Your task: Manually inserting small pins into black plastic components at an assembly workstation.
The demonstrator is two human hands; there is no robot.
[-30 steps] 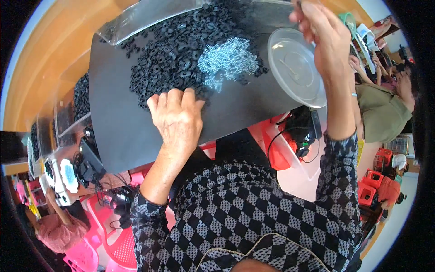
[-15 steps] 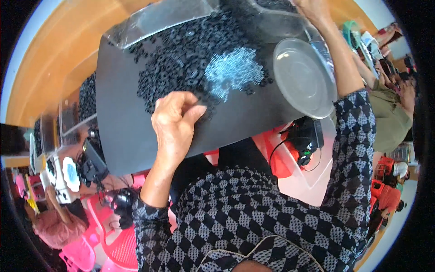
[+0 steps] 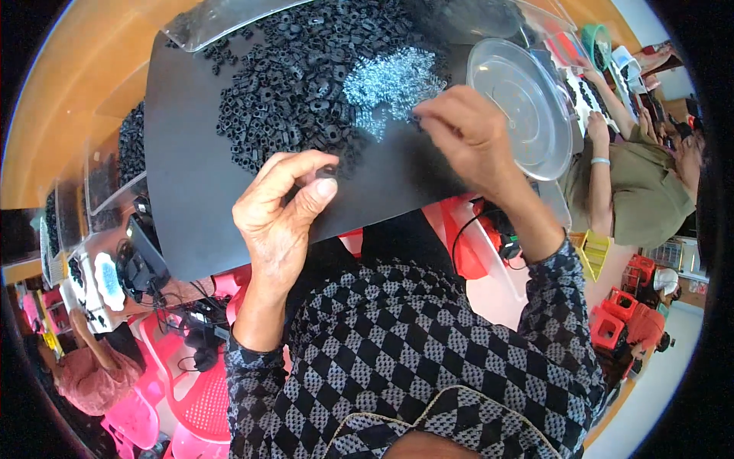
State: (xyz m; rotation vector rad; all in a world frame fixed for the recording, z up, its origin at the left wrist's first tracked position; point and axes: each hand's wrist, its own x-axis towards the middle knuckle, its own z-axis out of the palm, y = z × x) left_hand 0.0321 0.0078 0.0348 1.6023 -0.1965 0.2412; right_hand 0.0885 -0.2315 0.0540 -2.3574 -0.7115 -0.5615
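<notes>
My left hand (image 3: 277, 205) is closed in a pinch near the front of the dark work surface (image 3: 183, 191). Between its thumb and forefinger sits a small black plastic part (image 3: 327, 172). My right hand (image 3: 472, 136) hovers by the right edge of a heap of small shiny silver metal pieces (image 3: 386, 80), whose exact kind I cannot make out. Its fingertips are pressed together, and anything between them is too small or hidden to name. Behind and left of the silver heap spreads a large pile of small black plastic parts (image 3: 283, 88).
A round clear plastic dish (image 3: 524, 107) lies at the surface's right edge. Clear bins (image 3: 237, 19) stand along the back. Black devices with cables (image 3: 149, 249) sit at the lower left, near pink chairs (image 3: 202, 402). Other people (image 3: 642, 187) work on both sides.
My right hand has come back from the far right, beyond the dish, to the silver heap. A black part now shows in my left hand's pinch. The whole view has shifted slightly.
</notes>
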